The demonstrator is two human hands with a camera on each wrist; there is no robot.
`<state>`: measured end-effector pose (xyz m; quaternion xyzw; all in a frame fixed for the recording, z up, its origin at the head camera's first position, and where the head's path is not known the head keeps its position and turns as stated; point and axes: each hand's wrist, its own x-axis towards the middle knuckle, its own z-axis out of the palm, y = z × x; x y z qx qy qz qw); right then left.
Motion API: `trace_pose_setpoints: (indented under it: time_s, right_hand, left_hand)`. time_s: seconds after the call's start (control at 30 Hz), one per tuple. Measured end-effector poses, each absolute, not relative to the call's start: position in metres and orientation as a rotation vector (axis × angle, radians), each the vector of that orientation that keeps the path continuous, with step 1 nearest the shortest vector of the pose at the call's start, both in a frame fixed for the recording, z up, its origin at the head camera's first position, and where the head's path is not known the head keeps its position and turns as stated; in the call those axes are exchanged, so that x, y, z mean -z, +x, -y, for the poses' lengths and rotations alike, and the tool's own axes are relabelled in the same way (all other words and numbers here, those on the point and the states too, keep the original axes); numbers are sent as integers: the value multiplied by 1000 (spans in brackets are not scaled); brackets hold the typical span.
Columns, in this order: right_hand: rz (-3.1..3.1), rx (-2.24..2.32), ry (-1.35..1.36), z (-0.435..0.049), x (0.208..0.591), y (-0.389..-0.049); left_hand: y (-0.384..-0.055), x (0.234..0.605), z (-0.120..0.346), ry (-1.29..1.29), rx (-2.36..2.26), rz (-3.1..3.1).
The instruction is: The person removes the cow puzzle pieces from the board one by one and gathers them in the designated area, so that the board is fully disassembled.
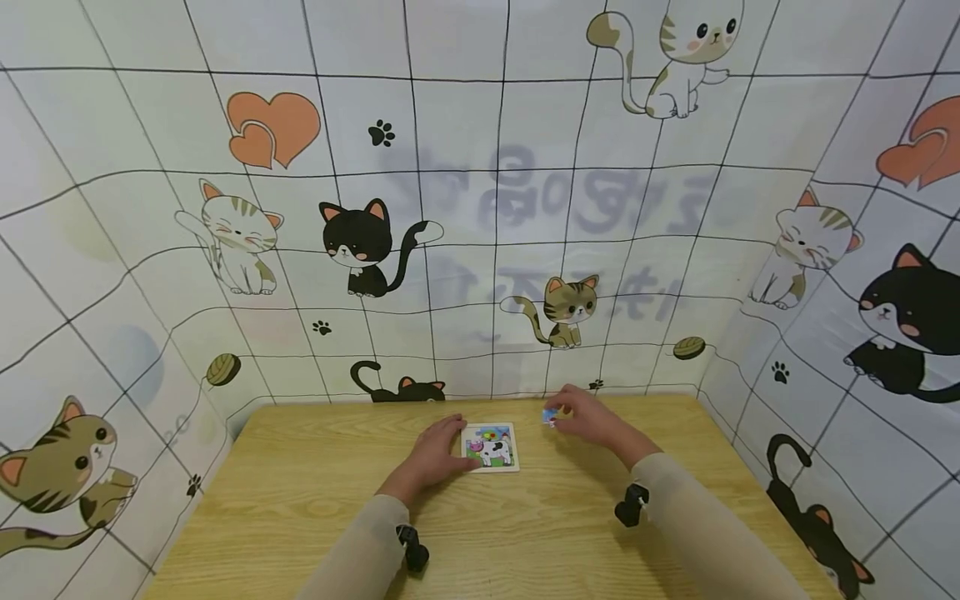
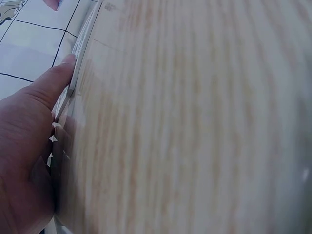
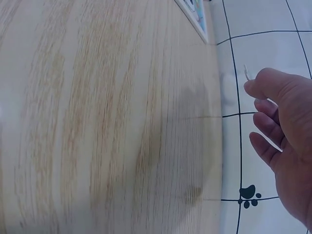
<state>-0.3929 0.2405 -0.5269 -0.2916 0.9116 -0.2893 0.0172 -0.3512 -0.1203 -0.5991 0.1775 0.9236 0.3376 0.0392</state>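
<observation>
A square jigsaw puzzle board [image 1: 512, 468] with a pale border and a cow picture lies flat on the wooden table. My left hand [image 1: 435, 454] rests at its left side, the straight thumb touching the lower left part and the fingers near the upper left corner. In the left wrist view the thumb [image 2: 51, 83] lies along the board's edge. To the right of the board, my right hand [image 1: 588, 418] pinches a small blue puzzle piece [image 1: 550, 414] between thumb and fingertips. The right wrist view shows that piece [image 3: 246, 73] edge-on, above the table's far side.
The light wooden table [image 1: 337, 500] ends at a back wall of white cloth [image 1: 465, 350] printed with grid lines and cats. Similar cloth hangs at both sides. A small black wrist camera [image 1: 632, 505] sits on the right sleeve, and another [image 1: 412, 550] on the left.
</observation>
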Motion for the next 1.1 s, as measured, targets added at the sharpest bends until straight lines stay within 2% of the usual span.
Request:
trace_pose_setpoints:
  time_s: [1.1]
  right_hand:
    - [-2768,925,-768,-238,565,-398]
  left_hand:
    - [-350,601,122,560,-1037,-2816]
